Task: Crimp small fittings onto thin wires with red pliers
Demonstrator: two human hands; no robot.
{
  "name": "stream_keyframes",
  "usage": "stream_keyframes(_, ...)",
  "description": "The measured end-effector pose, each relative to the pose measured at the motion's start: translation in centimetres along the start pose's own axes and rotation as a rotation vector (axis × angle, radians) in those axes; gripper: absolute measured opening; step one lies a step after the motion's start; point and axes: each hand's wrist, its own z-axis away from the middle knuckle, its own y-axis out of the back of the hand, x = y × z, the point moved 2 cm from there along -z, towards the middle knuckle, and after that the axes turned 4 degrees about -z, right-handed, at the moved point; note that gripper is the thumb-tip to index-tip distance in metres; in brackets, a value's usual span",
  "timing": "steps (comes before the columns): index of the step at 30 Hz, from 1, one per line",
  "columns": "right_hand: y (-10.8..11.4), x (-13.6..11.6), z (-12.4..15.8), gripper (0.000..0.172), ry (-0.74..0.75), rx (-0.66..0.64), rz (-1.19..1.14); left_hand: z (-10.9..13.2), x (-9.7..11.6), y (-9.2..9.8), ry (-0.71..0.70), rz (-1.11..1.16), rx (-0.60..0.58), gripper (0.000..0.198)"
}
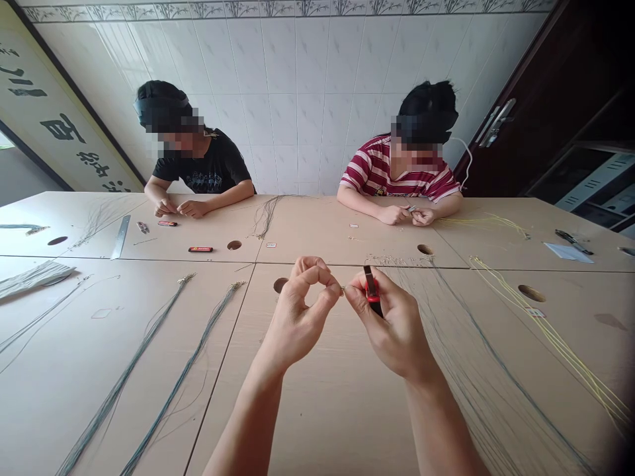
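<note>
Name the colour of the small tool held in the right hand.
The tool is red and black; head view shows it best.

**Hidden, cut off, or too small to be told**

The red-and-black tool (372,294) is largely covered by the fingers of the right hand (397,330), so its kind cannot be told. The piece (342,289) pinched by the left hand (297,317) is too small to be made out. The grey wire bundles (122,378) and yellow wires (560,344) are cut off at the lower edge. What is held by the person in black (208,168) and the person in stripes (377,175) cannot be identified.
</note>
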Motion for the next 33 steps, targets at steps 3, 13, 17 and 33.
stream_keyframes(3,0.0,0.0,0.0,0.024,-0.02,-0.009,-0.022,0.1,0.1,-0.2,-0.009,-0.024,0.014,0.015)
stream_keyframes(13,0.9,0.2,-0.3,0.023,-0.048,-0.029,-0.027,-0.2,-0.6,0.9,-0.024,-0.064,-0.032,0.012)
stream_keyframes(17,1.1,0.4,-0.3,0.023,-0.089,-0.042,-0.111,-0.1,-0.2,1.1,-0.126,-0.105,-0.072,0.019)
stream_keyframes(33,1.1,0.1,-0.4,0.027,-0.148,-0.084,-0.148,0.1,0.1,0.5,-0.13,-0.155,-0.041,0.011)
